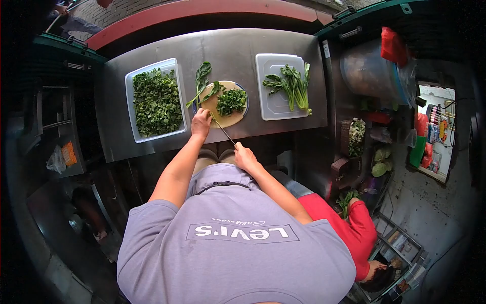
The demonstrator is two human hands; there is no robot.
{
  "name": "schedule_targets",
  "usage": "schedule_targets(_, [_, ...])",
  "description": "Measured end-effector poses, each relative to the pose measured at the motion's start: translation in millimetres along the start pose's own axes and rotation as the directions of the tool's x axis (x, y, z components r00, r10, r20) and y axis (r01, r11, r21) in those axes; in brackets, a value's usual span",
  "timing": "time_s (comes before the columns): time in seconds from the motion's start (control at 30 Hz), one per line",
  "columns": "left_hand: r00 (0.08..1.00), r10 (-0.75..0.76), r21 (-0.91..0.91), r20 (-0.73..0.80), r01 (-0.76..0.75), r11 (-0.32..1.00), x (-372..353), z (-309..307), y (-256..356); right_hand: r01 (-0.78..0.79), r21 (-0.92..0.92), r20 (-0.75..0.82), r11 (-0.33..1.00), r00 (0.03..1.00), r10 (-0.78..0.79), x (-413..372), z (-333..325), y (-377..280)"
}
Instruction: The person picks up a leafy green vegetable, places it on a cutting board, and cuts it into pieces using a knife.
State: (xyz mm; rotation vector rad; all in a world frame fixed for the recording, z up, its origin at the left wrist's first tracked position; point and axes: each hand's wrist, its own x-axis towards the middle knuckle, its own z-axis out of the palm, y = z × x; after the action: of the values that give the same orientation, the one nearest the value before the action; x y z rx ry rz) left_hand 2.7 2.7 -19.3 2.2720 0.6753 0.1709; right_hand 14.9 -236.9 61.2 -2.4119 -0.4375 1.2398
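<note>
My right hand (246, 156) is closed round the handle of a knife (223, 129), whose blade reaches up and left over a round cutting board (234, 119). At the board's left edge my left hand (201, 121) has its fingers pressed together beside the knife tip; what they hold, if anything, is too small to make out. A heap of chopped greens (231, 102) lies on the board. A leafy stalk (202, 78) rests across the board's upper left edge, just above my left hand.
A tray of cut leaves (157, 103) stands left of the board. On the right, whole greens (292, 87) lie on a white plastic lid (270, 105). A person in a red top (334, 223) handles greens at lower right. A large bagged tub (369, 71) is at upper right.
</note>
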Motion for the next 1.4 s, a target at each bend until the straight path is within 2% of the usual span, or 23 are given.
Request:
schedule_targets(0.13, [0.996, 0.063, 0.026, 0.063, -0.065, 0.998, 3.5, -3.7, -2.1, -0.02, -0.032, -0.013, 0.999, 1.0, 0.02, -2.8, -4.2, -7.4])
schedule_targets(0.37, [0.987, 0.091, 0.04, 0.134, -0.097, 0.995, 0.9, -0.6, -11.7, -0.002, -0.128, -0.041, 0.992, 0.999, -0.003, -5.6, -28.7, -13.3])
schedule_targets(0.47, [0.979, 0.163, 0.091, 0.125, -0.175, 0.98, -1.8, 1.7, -12.9, -0.012, -0.176, -0.012, 0.984, 1.0, 0.01, -3.6, -37.8, -18.2])
schedule_targets(0.53, [0.954, 0.255, 0.167, 0.158, -0.28, 0.945, -3.1, 2.4, -12.5, -0.021, -0.205, 0.005, 0.979, 1.0, 0.023, -3.2, -40.6, -18.8])
schedule_targets(0.73, [0.934, 0.27, 0.205, 0.234, -0.319, 0.925, 0.4, -0.2, -13.8, -0.028, -0.214, -0.024, 0.976, 0.999, 0.023, -10.8, -41.5, 1.4])
schedule_targets(0.83, [0.943, 0.247, 0.24, 0.224, -0.299, 0.924, 0.1, 1.2, -13.7, -0.043, -0.24, -0.045, 0.97, 0.998, 0.033, -13.3, -43.1, 7.5])
schedule_targets(1.07, [0.953, 0.184, 0.199, 0.242, -0.235, 0.951, 0.0, 0.4, -12.8, -0.019, -0.268, -0.093, 0.963, 0.996, -0.006, -10.5, -47.7, 11.1])
schedule_targets(1.13, [0.952, 0.217, 0.079, 0.217, -0.239, 0.968, 0.8, -8.1, -0.2, -0.005, -0.269, -0.099, 0.963, 0.995, -0.022, -9.4, -51.0, 7.5])
schedule_targets(1.27, [0.948, 0.243, 0.045, 0.203, -0.257, 0.965, 4.7, -3.3, 1.4, -0.043, -0.271, -0.096, 0.962, 0.995, 0.018, -11.1, -56.4, 4.8])
schedule_targets(1.33, [0.916, 0.302, -0.006, 0.264, -0.311, 0.95, 5.2, 1.8, -7.0, -0.063, -0.268, -0.097, 0.961, 0.995, 0.038, -13.3, -57.4, 5.4])
schedule_targets(1.4, [0.921, 0.28, 0.016, 0.272, -0.295, 0.955, 2.3, 5.2, -11.3, -0.07, -0.245, -0.124, 0.967, 0.991, 0.04, -15.5, -58.7, 4.9])
